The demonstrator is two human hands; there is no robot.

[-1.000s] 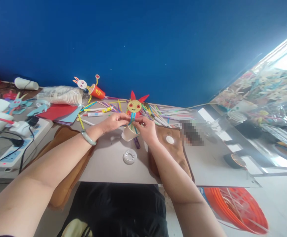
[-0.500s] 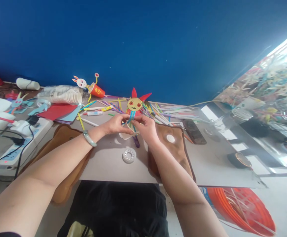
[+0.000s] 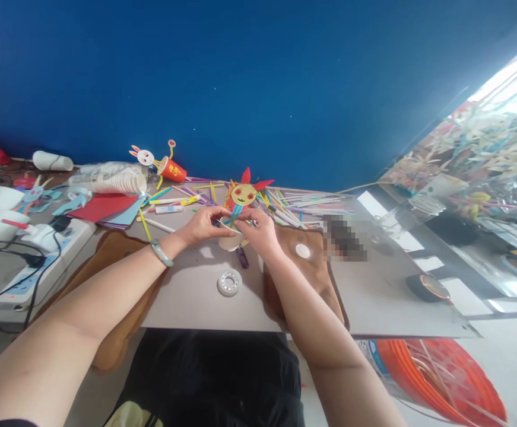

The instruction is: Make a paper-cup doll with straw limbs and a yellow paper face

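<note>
A paper cup [image 3: 230,242] is held between my hands over the table. Out of its mouth rises a yellow paper face [image 3: 244,197] with red ears, on a blue strip neck. My left hand [image 3: 205,225] is closed around the cup's left rim, thumb in front. The fingers of my right hand [image 3: 258,230] pinch the blue strip [image 3: 235,213] at the rim on the right; the exact grip is partly hidden. Just below lies a roll of tape [image 3: 229,283], and a small purple object [image 3: 242,258] is beside the cup.
Many coloured strips [image 3: 303,201] lie along the wall. To the left are a red craft cup [image 3: 173,171], stacked paper cups [image 3: 116,181], red paper [image 3: 100,206] and a power strip [image 3: 57,261]. Brown cushions [image 3: 305,279] lie under both arms. An orange bin [image 3: 445,379] stands lower right.
The yellow face tilts and sits slightly lower and to the right. The cup stands more upright, showing more of its side. Both hands stay on it.
</note>
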